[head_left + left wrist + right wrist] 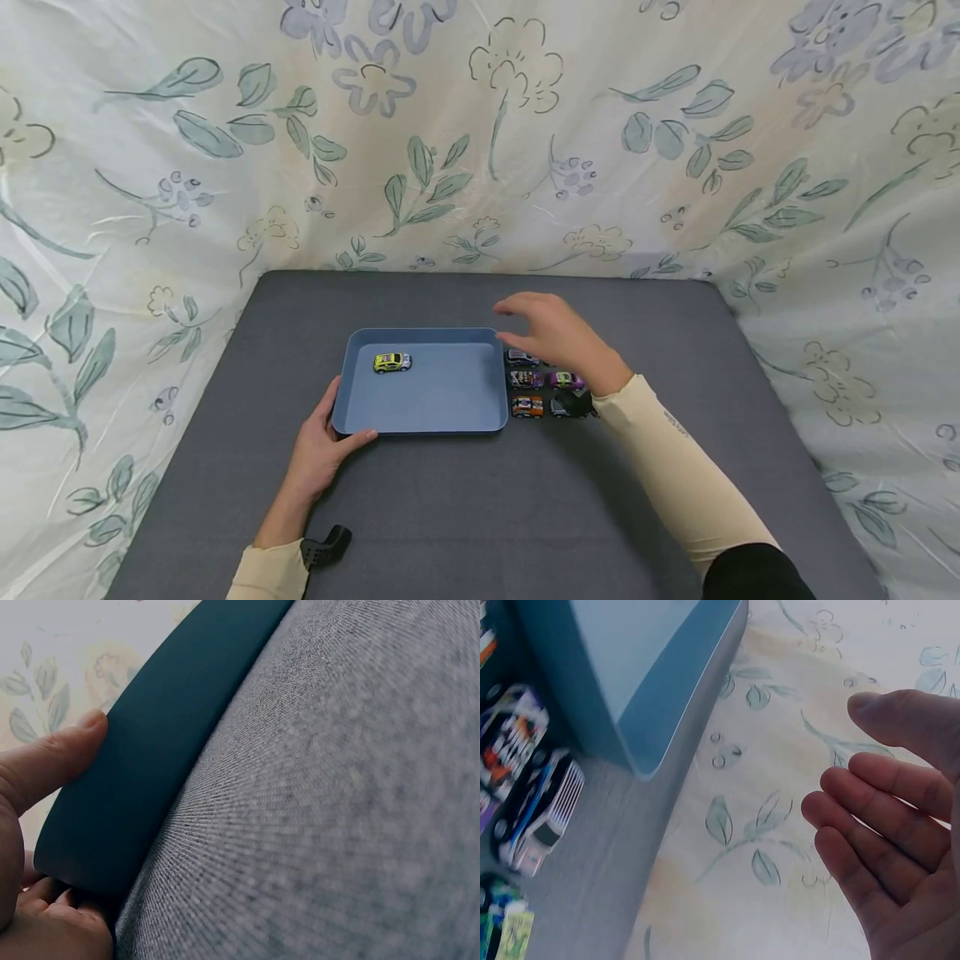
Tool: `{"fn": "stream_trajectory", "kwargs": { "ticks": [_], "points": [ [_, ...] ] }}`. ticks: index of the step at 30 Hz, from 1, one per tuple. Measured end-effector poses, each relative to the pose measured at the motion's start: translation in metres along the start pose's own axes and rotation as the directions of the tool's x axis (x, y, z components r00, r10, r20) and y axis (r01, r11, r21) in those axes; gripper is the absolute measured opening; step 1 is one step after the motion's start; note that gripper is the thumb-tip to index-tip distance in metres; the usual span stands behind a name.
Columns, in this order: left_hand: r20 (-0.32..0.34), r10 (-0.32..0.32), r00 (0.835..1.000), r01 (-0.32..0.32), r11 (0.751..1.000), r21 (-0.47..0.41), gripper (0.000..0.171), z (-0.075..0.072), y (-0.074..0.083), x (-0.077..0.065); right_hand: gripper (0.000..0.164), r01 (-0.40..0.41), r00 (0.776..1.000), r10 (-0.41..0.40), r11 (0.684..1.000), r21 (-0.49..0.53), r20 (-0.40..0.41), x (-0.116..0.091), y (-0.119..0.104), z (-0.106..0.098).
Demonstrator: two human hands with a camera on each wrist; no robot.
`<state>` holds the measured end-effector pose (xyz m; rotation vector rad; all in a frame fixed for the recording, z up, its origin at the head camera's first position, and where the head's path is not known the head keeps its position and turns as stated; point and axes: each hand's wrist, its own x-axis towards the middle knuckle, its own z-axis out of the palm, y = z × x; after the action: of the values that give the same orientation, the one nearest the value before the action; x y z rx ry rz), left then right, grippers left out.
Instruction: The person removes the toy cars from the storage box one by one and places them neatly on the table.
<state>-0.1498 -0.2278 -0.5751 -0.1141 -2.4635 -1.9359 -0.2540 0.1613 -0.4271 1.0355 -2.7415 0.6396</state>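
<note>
A blue rectangular tray [450,392] lies on the dark grey cloth with a yellow toy car [392,362] in its left part. My left hand [318,446] grips the tray's near left corner; in the left wrist view the thumb [75,746] presses the outer wall and the other fingers curl at the corner's underside. My right hand [555,333] hovers past the tray's far right corner, its fingers loosely bent with nothing in them. Beneath and beside that forearm stand several toy cars, among them an orange one [527,407] and a purple one [566,381].
The toy cars sit in rows close along the tray's right side; a white-striped car [544,810] and a green and yellow one [506,922] show in the right wrist view. A floral curtain [480,150] hangs behind and beside the grey table [450,517].
</note>
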Motion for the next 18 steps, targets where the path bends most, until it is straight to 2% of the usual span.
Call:
{"fn": "stream_trajectory", "kwargs": {
  "ticks": [5,18],
  "points": [
    [0.002,0.005,1.0,-0.005,1.0,-0.005,0.116,-0.001,-0.001,0.0,0.041,-0.006,0.999,0.005,1.0,0.019,0.045,0.017,-0.007,0.007],
    [0.008,-0.002,1.0,0.002,1.0,-0.013,0.115,-0.001,-0.001,0.001,0.041,0.034,0.992,-0.031,0.999,-0.024,0.123,0.059,-0.021,0.033]
  ]
}}
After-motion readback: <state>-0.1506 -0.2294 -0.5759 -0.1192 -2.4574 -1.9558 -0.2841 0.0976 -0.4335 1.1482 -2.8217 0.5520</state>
